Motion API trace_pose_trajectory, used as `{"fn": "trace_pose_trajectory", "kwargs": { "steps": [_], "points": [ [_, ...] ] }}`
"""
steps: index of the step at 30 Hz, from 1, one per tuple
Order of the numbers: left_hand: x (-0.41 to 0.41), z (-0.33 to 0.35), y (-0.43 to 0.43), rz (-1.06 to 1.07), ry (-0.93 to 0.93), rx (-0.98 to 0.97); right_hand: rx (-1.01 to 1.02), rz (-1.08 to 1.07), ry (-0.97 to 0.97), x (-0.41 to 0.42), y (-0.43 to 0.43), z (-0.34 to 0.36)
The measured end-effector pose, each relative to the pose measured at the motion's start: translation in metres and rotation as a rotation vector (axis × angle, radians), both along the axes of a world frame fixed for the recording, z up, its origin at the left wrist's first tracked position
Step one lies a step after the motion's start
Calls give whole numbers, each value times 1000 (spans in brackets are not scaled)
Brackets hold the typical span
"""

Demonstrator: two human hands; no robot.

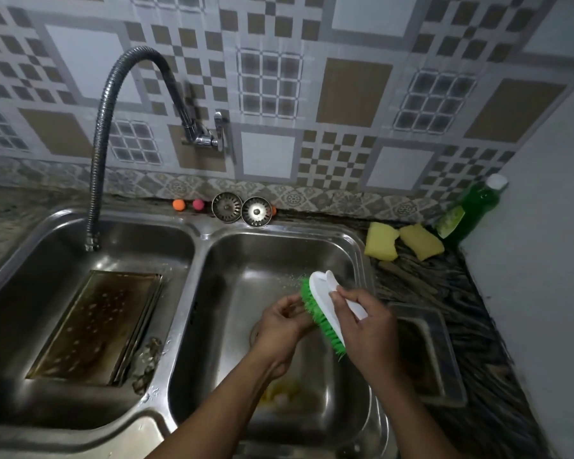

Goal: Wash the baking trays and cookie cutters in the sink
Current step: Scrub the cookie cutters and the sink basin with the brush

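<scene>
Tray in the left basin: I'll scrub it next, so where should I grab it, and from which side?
Probably the right long rim of the tray, coming down from the right with the left hand; the right hand holds the brush. That stepped rim stands exposed toward the divider, while the hose hangs over the far left corner.

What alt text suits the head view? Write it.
Over the right sink basin, the right hand grips a green-bristled scrub brush against a small item pinched in the left hand. A stained baking tray lies in the left basin.
</scene>
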State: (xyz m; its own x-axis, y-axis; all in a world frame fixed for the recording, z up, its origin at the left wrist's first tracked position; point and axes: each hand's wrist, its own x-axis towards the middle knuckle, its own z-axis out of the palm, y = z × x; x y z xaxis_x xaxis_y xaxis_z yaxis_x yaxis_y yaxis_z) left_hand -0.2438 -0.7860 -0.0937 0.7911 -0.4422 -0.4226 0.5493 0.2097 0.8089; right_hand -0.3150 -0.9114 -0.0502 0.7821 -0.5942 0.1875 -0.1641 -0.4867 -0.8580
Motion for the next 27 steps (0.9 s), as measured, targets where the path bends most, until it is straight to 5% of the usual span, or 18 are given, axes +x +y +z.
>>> {"fn": "trace_pose_trajectory", "kwargs": {
  "steps": [5,13,16,22,27],
  "points": [
    [-4,6,-4,28,-162,-7,-54,-111,-35,12,6,11],
    [-5,20,-4,155,298,-323,-131,28,-72,17,4,10],
    [-10,22,-2,180,317,-325,-147,94,-67,13,1,8],
    [-2,23,1,163,-97,-96,453,-140,-73,22,6,13],
    [2,20,2,156,-239,-28,659,-242,-31,25,6,12]
  ]
}}
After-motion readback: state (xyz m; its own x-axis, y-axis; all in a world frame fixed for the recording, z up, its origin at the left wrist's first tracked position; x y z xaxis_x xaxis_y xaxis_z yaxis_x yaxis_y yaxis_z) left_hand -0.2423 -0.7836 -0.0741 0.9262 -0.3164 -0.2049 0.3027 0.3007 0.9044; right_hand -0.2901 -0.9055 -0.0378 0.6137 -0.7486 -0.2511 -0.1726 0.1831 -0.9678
